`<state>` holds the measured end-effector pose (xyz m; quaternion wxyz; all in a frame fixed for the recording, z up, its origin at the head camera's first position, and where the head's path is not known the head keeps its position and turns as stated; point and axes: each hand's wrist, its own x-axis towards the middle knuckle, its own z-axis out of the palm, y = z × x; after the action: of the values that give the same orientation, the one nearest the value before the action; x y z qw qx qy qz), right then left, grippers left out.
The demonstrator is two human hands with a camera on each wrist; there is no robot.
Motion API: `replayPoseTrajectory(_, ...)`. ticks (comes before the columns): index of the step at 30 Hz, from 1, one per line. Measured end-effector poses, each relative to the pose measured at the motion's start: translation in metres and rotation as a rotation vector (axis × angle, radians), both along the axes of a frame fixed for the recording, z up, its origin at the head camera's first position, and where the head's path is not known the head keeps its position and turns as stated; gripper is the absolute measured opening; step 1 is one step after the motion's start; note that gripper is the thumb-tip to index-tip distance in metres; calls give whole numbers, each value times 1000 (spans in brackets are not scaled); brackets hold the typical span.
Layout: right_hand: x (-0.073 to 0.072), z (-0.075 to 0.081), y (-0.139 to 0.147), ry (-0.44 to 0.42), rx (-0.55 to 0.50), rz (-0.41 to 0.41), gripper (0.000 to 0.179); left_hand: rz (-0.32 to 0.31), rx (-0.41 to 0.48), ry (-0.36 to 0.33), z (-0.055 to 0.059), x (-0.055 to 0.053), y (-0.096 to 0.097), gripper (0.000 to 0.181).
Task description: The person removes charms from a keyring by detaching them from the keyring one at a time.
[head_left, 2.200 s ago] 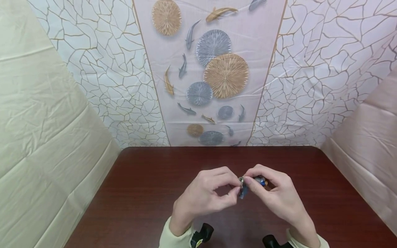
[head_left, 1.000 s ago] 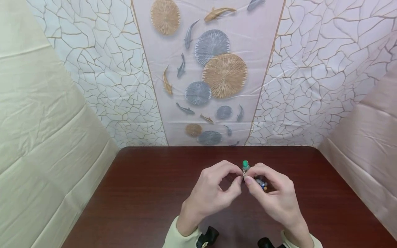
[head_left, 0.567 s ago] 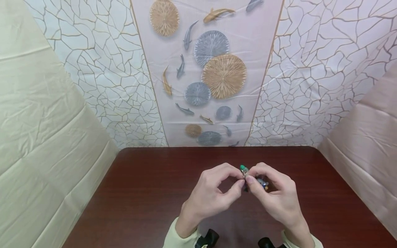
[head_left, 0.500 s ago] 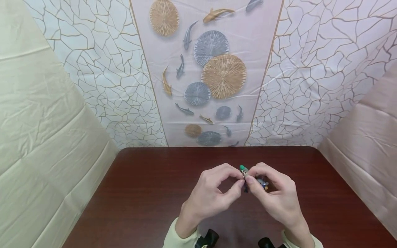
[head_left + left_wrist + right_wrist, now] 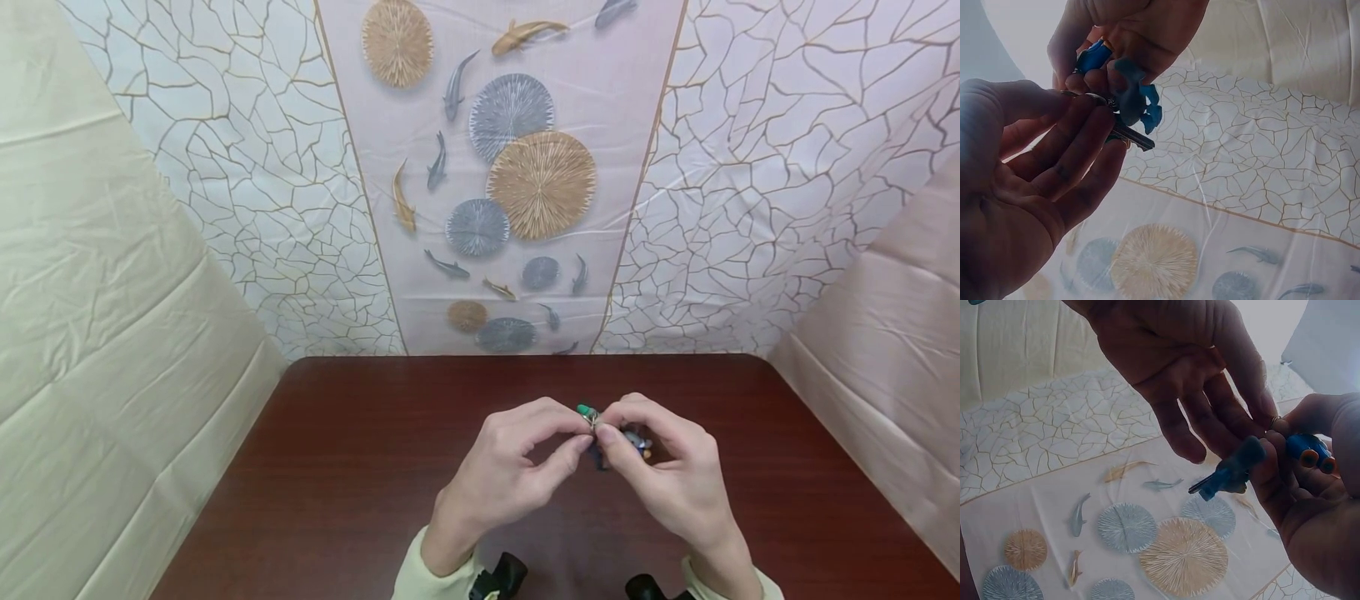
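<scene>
Both hands meet above the table, thumb and fingers of each pinched together. My left hand (image 5: 510, 467) pinches a small metal key ring (image 5: 592, 422). From it hang a key (image 5: 1138, 137) and a blue-green figurine (image 5: 1129, 94), seen in the left wrist view. A green tip (image 5: 584, 410) shows above the ring in the head view. My right hand (image 5: 667, 467) pinches close against the ring, its other fingers curled about a keychain figurine (image 5: 1309, 450), blue with orange feet. Fingertips hide where the two keychains meet, so I cannot tell whether they are joined.
A dark red-brown table (image 5: 360, 467) lies under the hands. Behind it hangs a patterned cloth (image 5: 517, 275) with fish and round motifs. Pale fabric (image 5: 135, 333) slopes along the left side, and pinkish fabric (image 5: 885, 350) along the right. Black wrist mounts (image 5: 510, 573) sit at the sleeves.
The green tip has come into view above the ring, then tipped left and lower. A dark blue part now shows beneath the ring. Both hands keep their pinch, with only slight shifts.
</scene>
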<state>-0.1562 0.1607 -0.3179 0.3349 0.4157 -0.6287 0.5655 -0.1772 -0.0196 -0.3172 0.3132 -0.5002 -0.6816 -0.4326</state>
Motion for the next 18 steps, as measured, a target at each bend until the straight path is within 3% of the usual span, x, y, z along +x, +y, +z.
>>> replayPoseTrajectory(8,0,1,-3,10,-3,-5,14,23,36,-19,-1,1,3,7)
replayPoseTrajectory(15,0,2,-8,21,1,0,14,107,77,-35,-1,2,5,11)
replayPoseTrajectory(18,0,2,-8,23,0,-14,12,94,84,-49,-2,1,3,8)
